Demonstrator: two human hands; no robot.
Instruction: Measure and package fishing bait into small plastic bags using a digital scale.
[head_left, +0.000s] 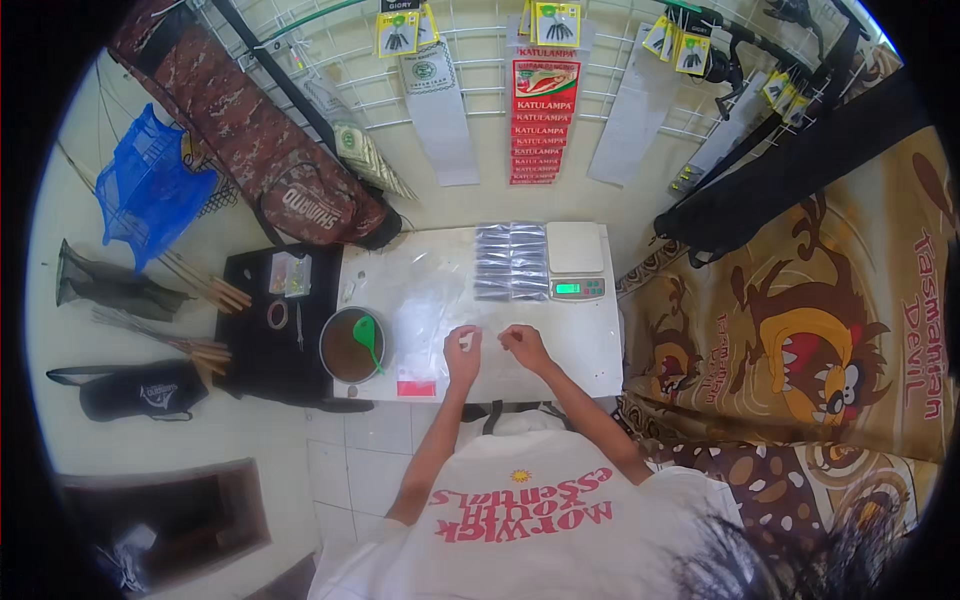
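Observation:
My left hand (463, 351) is over the front middle of the white table (592, 375), fingers curled with a gap between them. To its right, my right hand (525, 346) has bent fingers near the thumb. Whether either holds a thin clear bag cannot be told. Left of my left hand lie clear plastic bags (424, 322) and a red-and-white packet (415, 381). A metal pot (341, 367) of brown material holds a green plastic scoop (364, 337). Behind my hands, two columns of dark filled plastic packets (511, 262) lie beside a digital scale (576, 259) with a lit display.
A black surface at left bears a clear compartment box (290, 274) and a tape roll (277, 314). A camouflage rod bag (300, 165) leans at the back left. Packets hang from a white wire grid (480, 90). A brown curtain (750, 322) hangs at right.

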